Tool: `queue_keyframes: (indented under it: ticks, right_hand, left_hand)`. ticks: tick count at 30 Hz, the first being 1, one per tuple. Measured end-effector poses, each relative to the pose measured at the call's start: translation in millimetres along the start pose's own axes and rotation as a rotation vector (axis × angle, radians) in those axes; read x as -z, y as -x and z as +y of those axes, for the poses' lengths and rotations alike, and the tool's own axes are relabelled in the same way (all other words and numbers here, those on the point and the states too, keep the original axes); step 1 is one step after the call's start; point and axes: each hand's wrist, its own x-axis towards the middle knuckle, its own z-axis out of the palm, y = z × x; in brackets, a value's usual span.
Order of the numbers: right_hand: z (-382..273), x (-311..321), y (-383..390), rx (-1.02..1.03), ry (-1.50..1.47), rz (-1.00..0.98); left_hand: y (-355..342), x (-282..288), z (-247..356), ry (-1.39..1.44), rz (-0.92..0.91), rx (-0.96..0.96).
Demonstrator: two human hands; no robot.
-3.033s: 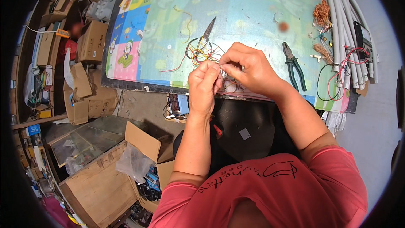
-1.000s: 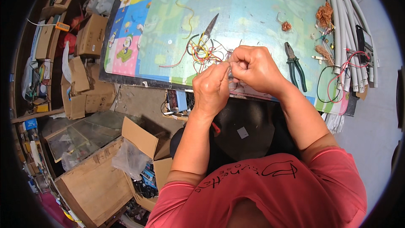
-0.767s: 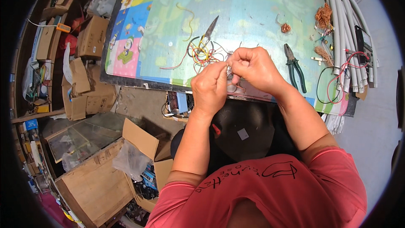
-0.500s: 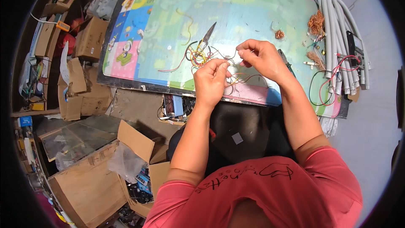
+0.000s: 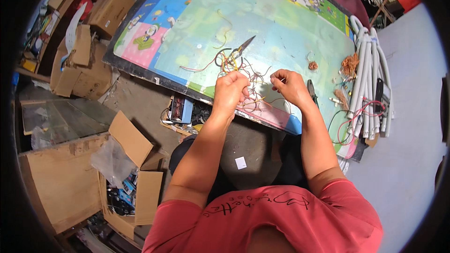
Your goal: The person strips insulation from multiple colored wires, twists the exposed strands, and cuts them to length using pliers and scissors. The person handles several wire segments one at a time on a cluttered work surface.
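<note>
My left hand (image 5: 230, 93) is closed on a tangle of thin wires (image 5: 253, 78) near the table's front edge. Red, yellow and dark strands stick out around its fingers. To the right, my right hand (image 5: 289, 87) hovers over the table with thumb and fingertips pinched together; whatever may be between them is too small to make out. Just beyond the left hand lies a dark, pointed cutting tool (image 5: 244, 46), its handle end partly under the wires. A pair of pliers (image 5: 311, 92) rests right beside my right hand.
A patterned mat under a clear sheet covers the table (image 5: 197, 33). Copper strands lie in a small clump (image 5: 313, 65) and a larger bundle (image 5: 349, 64). Pale tubes (image 5: 368, 79) and a red test lead (image 5: 358, 112) line the right edge. Open cardboard boxes (image 5: 149, 197) stand at lower left.
My right hand has drawn away from the left one, widening the gap between them. The left hand keeps its hold on the wires. The whole view has shifted and tilted slightly.
</note>
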Motion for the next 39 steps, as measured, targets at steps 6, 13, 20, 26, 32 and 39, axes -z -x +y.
queue_keyframes:
  ticks: [6,13,20,26,32,39]
  right_hand:
    - [27,-40,-55,-0.067,-0.216,0.037]
    - [42,-81,-159,-0.315,0.204,0.048]
    - [11,-116,-173,-0.484,0.483,-0.019]
    - [45,-83,-196,-0.445,-0.242,-0.119]
    - [25,-31,-192,-0.349,-0.481,-0.086]
    - [25,16,-162,0.08,0.219,0.51]
  left_hand:
    - [5,-4,-3,-0.134,-0.147,0.054]
    - [2,2,-9,-0.097,-0.16,-0.019]
    - [1,9,-7,-0.209,-0.082,-0.13]
    - [-3,6,-5,-0.258,-0.068,-0.044]
    - [-7,8,-11,-0.283,-0.021,-0.046]
    - [-9,1,-15,-0.241,-0.046,-0.072]
